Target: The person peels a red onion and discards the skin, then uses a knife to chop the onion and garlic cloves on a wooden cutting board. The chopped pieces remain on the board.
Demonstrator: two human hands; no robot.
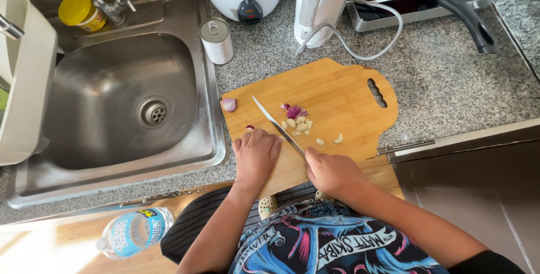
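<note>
- Sink (34, 184): steel basin set into the table at the far left. Its right rim runs just beside the left edge of the cutting board.
- Tin can (216, 40): upright on the table near the sink's right rim, beyond the board's far left corner and well apart from both hands.
- Cutting board (337, 91): wooden, handle slot at its right end, near edge at the table's front edge.
- Onion piece (229, 104): purple, alone near the board's far left corner.
- Left hand (256, 155): rests palm down at the board's near left edge, fingers curled over something small. A purple scrap shows just beyond the fingertips. Grip state: cannot tell, since the hand hides what lies under it.
- Knife (275, 125): blade slants from the board's middle down toward the right hand, tip pointing to the far left.
- Chopped pile (297, 119): pale garlic bits and purple onion bits, just right of the blade near the board's centre. Two pale pieces lie apart to its right.
- Right hand (332, 171): grip clenched around the knife handle at the board's near edge.
- Step in hand, as judged: chopping is under way. The next cut calls for a blade descent clear of the left fingertips, which lie close to the edge.
- Open room: the board's right half is bare. Beyond its far edge stand a white cooker, a white kettle with its cord, and a hob with a pan.
</note>
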